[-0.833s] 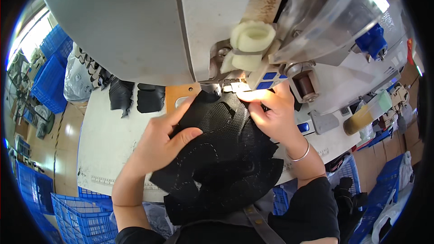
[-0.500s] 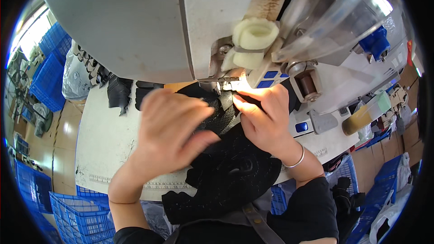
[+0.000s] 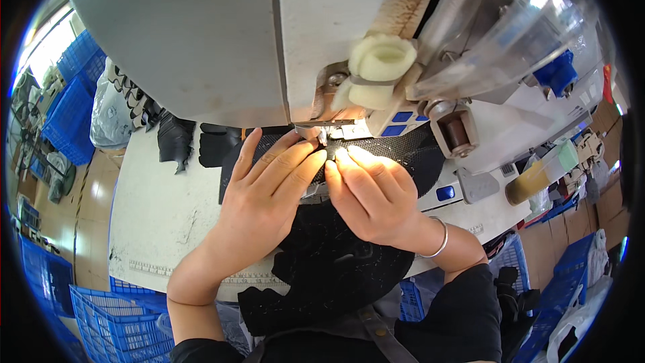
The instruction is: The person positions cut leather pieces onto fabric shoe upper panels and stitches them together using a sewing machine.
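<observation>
Black piece [image 3: 342, 252], lower centre of the frame: lies bunched toward the lower edge and runs up beneath both hands to the machine's needle area [image 3: 324, 138]. Judged light, soft and limp, likely to crease; best held flat by its margins, fingertips clear of the needle.

Left hand [image 3: 272, 185], centre-left: fingers extended, tips on the piece; thumb hidden, so whether it pinches cannot be told. Right hand [image 3: 369, 191], centre-right: fingers bent and bunched on the piece; grip likewise undetermined.

Beyond, the sewing machine [image 3: 195, 47] fills upper left and centre.
</observation>
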Motion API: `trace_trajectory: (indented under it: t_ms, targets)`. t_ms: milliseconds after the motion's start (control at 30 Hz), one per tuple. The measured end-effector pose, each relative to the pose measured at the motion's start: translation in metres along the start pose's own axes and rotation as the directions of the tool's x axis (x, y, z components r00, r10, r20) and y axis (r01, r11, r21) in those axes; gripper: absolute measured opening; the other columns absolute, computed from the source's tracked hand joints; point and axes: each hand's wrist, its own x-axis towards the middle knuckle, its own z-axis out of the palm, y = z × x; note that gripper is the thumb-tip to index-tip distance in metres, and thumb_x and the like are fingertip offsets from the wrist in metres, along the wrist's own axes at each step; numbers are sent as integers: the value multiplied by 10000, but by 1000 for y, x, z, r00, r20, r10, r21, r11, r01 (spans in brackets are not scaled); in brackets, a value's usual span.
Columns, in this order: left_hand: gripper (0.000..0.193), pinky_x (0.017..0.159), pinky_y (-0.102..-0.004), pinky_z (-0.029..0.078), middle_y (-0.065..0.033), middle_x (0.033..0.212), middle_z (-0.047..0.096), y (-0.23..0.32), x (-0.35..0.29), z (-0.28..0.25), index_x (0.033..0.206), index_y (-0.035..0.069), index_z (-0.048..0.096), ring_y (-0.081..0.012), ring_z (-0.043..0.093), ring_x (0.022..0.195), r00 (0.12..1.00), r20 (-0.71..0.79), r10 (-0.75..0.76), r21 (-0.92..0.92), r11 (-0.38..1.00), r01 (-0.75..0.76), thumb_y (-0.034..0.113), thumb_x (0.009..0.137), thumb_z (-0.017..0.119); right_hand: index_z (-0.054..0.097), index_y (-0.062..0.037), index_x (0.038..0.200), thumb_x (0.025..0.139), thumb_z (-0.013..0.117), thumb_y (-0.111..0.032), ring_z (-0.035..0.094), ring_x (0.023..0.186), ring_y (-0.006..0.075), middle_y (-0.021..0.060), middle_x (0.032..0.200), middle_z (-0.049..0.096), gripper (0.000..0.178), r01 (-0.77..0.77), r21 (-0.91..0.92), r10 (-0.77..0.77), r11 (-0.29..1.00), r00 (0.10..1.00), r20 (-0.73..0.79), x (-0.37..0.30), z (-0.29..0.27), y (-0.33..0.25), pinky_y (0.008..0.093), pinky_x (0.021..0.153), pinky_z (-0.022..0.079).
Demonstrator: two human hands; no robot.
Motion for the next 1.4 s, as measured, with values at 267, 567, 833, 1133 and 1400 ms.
trace_trajectory:
  t_ms: [267,567,833,1133,1400]
  targets:
    - [356,1046,-469,364,-126,1138,666,-13,3,8,1047,6,646,-296,614,1139,996,-85,2,-98,995,-11,-96,719,552,657,38,824,730,616,-112,639,796,225,130,896,621,182,75,-163,-57,984,992,110,6,0,-19,273,655,517]
    - [232,903,-417,441,-104,1057,692,-25,6,19,946,9,646,-289,651,1030,977,-210,33,-150,987,-66,-53,727,604,675,55,827,730,608,-97,637,774,243,145,875,624,192,146,-268,-88,952,973,215,14,3,-28,257,622,503]
    - [227,872,-401,446,-91,1033,694,-29,9,28,940,26,658,-285,654,978,968,-251,22,-223,972,-80,9,713,650,680,73,851,746,590,-112,627,767,277,167,879,617,231,158,-408,-35,899,955,294,19,9,-42,287,639,508]
    - [334,826,-413,546,-103,978,631,-25,6,25,980,-10,664,-278,645,897,918,-294,265,-5,960,-278,19,648,669,595,-36,1191,680,674,-23,598,1057,338,148,1220,560,517,-438,643,-13,628,820,572,11,-59,31,411,909,497]
    - [435,799,-381,516,-78,926,574,-20,11,30,1038,7,686,-279,619,924,947,-257,192,-97,970,-223,-65,610,678,657,-84,984,710,662,-108,597,985,201,41,1046,604,275,-100,340,-59,935,902,427,16,-59,19,373,946,451]
